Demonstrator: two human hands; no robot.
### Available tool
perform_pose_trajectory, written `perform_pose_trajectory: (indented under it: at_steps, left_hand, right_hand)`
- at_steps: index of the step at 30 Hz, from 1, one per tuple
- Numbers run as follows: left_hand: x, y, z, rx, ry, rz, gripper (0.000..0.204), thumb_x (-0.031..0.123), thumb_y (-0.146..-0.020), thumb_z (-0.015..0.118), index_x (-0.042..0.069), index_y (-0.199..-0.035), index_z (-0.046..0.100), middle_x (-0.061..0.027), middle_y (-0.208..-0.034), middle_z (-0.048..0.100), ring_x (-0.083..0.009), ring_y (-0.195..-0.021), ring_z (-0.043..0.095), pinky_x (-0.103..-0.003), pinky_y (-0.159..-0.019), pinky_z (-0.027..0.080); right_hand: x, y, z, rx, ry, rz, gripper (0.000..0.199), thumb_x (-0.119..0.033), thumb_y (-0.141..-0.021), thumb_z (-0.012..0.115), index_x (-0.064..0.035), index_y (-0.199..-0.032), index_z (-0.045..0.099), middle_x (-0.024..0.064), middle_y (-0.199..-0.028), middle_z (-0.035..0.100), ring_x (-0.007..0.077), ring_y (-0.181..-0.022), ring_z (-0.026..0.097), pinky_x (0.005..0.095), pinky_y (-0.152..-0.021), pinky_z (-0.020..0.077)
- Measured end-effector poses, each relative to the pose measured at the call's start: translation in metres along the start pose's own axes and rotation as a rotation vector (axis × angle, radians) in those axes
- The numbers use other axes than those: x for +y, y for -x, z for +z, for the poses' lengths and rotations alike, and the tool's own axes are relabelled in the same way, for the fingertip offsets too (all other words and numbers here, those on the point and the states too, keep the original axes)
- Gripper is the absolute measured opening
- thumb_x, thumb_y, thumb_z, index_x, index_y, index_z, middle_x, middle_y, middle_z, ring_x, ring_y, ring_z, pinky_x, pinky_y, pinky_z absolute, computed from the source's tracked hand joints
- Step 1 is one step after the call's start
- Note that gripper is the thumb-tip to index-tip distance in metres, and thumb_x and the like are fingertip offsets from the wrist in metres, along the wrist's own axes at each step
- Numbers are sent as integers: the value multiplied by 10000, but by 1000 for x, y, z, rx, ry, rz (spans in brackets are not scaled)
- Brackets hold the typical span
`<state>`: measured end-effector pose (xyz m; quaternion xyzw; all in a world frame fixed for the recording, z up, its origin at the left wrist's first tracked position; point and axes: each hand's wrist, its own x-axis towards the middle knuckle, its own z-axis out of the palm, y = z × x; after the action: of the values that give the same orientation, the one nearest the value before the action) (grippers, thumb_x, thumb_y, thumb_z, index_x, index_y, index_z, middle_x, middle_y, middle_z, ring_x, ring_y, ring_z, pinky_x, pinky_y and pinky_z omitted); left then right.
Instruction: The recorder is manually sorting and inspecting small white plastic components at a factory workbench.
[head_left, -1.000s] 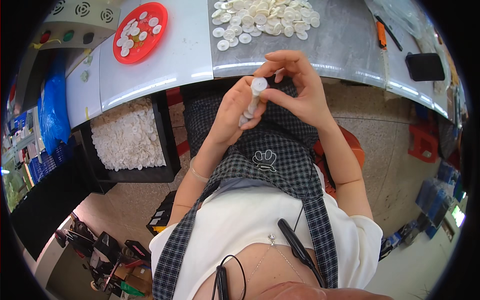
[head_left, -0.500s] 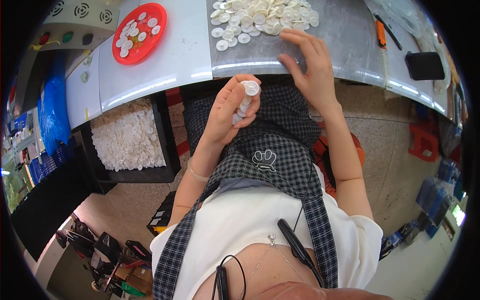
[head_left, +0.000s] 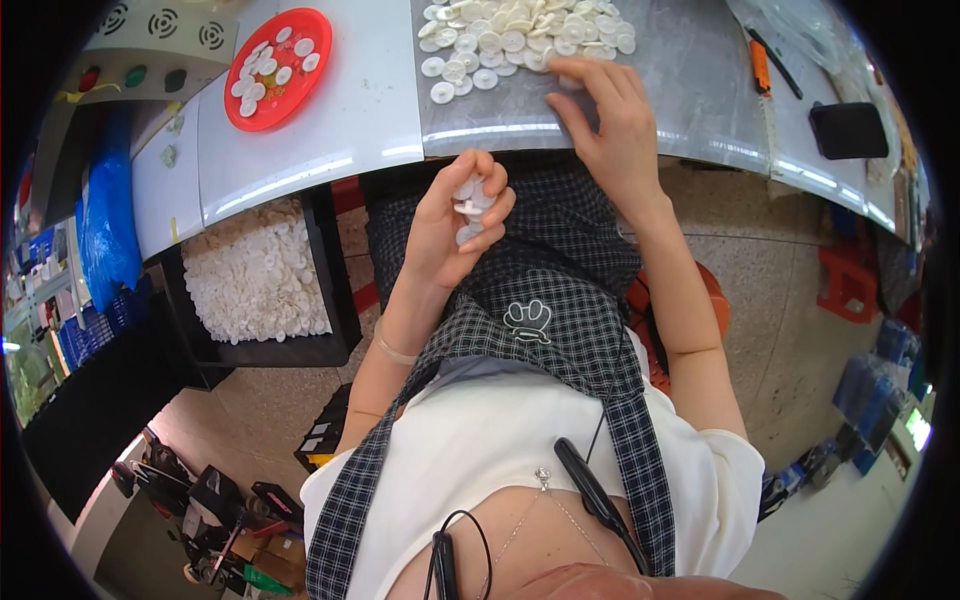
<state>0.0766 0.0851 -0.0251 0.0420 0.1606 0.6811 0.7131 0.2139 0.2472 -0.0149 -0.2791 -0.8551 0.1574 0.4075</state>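
Observation:
Several small white plastic discs with raised centres (head_left: 468, 208) are held in my left hand (head_left: 440, 225), its fingers curled round them in front of the table edge. Over the grey tabletop, my right hand (head_left: 617, 125) has its fingers stretched forward and thumb apart. Its fingertips are at the near edge of a pile of the same discs (head_left: 510, 40); whether they touch a disc I cannot tell. Some loose discs (head_left: 443, 92) lie at the pile's left front. A red plate (head_left: 288, 102) on the white table at left carries more of them.
Below the table at left, a black box (head_left: 345, 290) is filled with white discs. An orange-handled cutter (head_left: 761, 72) and a flat black object (head_left: 848, 130) lie at the right. A blue bag (head_left: 105, 215) hangs at far left; a red stool (head_left: 848, 285) stands at right.
The disc held up between my left thumb and fingertips no longer shows there; the fingers are now curled over the discs. My right hand has shifted slightly left along the pile.

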Motion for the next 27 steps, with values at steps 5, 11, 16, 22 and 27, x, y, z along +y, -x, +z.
perform_pose_trajectory:
  at_steps: [5, 11, 16, 22, 27]
  left_hand:
    - [2, 4, 25, 166, -50, -10, 309, 311, -1041, 432, 40, -970, 563, -45, -833, 510, -117, -663, 496, -164, -371, 334]
    - [-4, 4, 11, 154, -241, -24, 336, 308, -1040, 459, 9, -1135, 580, -5, -834, 511, -77, -618, 469, -152, -383, 314]
    - [-6, 6, 20, -6, -134, -102, 394, 340, -1028, 499, 5, -1232, 536, 15, -815, 504, -36, -593, 445, -137, -378, 304]
    - [-2, 12, 14, 56, -385, 24, 340, 308, -991, 585, 8, -1150, 564, 5, -752, 510, -29, -546, 422, -146, -381, 292]
    - [-4, 11, 7, 14, -544, 144, 328, 266, -932, 679, 11, -1107, 570, 17, -705, 515, -14, -494, 389, -156, -383, 285]
  right_hand:
    - [-5, 9, -6, -140, -99, -15, 155, -7, -824, 693, -66, -967, 706, 58, -971, 693, 217, -879, 643, 306, -775, 513]
    - [-25, 16, -14, -151, -590, 159, 303, 63, -814, 704, -17, -1095, 621, 94, -1095, 699, 177, -941, 693, 293, -794, 547]
    - [-48, 22, -16, -247, -806, 13, 449, 57, -812, 719, -19, -1207, 518, 155, -1220, 659, 222, -1045, 684, 390, -966, 504]
    - [-39, 12, -19, -267, -713, -68, 432, -47, -813, 748, -42, -1202, 561, 139, -1268, 639, 229, -1147, 632, 416, -1055, 426]
    - [-13, 0, -8, -108, -89, -20, 273, -94, -797, 749, -96, -1060, 673, 54, -1145, 660, 244, -1020, 614, 351, -898, 472]
